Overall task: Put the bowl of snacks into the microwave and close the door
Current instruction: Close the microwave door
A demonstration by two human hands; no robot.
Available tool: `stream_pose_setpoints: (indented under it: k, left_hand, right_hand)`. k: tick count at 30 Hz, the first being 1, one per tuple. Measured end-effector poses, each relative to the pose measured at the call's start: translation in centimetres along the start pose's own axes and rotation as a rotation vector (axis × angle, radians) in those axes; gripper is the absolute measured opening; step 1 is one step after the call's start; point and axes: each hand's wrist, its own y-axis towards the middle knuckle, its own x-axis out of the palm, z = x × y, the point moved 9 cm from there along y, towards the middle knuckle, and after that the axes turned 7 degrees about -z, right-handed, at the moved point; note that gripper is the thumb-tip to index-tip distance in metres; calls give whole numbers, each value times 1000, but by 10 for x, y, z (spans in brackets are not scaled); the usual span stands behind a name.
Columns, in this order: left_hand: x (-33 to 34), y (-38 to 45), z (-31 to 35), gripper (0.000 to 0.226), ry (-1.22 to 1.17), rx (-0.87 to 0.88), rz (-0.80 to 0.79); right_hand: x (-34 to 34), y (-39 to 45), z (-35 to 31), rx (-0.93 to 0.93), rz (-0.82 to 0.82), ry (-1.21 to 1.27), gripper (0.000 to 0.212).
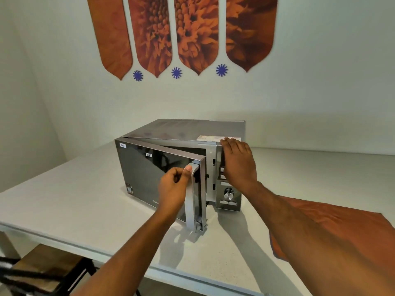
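Your left hand point(174, 184) is curled around the vertical handle point(193, 195) of the microwave point(183, 133), thumb pressed on the handle's top, fingers wrapped closed on it. The door point(158, 174) stands partly ajar, hinged on the left, with a narrow gap on its right edge. Your right hand point(237, 161) lies flat, fingers spread and holding nothing, braced on the top right corner over the control panel point(227, 195). No bowl of snacks shows anywhere on the table point(64, 189); it may sit inside, but the cavity is hidden behind the door, so you cannot tell. An orange cloth point(342, 223) lies near right. Judged from this, the door still needs either swinging wide for loading or pushing shut.
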Motion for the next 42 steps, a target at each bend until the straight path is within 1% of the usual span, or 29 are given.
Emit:
stream_pose_setpoints:
  k: [2,5,7,11,13,16,21,27,32,33,37,42]
  left_hand:
    - [16,14,-7,41,-84,-55,-78]
    - [37,26,-14,49,-165,-96,-217]
    - [46,34,-13,45,-172,-86,-269]
    - [57,49,-11,27,-149,-33,-346]
    - [61,52,-12,26,-143,-16,-376]
    - [63,58,-16,29,-125,2,-392]
    - [65,68,-22,23,-102,29,-431]
    - [69,77,-20,27,-81,59,-400]
    - [73,80,-20,12,-65,82,-400]
    - [72,81,-20,12,-57,88,-396]
    - [75,90,-18,27,34,121,-419]
    - [76,92,-22,26,55,137,-403]
  right_hand:
    - [0,0,1,5,15,-25,91]
    - [1,1,-1,10,31,-38,91]
    - [2,0,-1,17,36,-47,89]
    - [2,1,0,49,49,-51,93]
    - [3,2,-1,54,39,-47,95]
    - [3,2,-1,65,28,-46,93]
    - [6,4,-1,87,1,-23,92]
    - [6,5,-2,100,15,-22,91]
    - [7,5,-1,108,27,-1,90]
    - [6,5,-2,107,34,-3,89]
    - [5,5,-1,113,34,-3,83]
    - [6,6,-1,116,20,9,86]
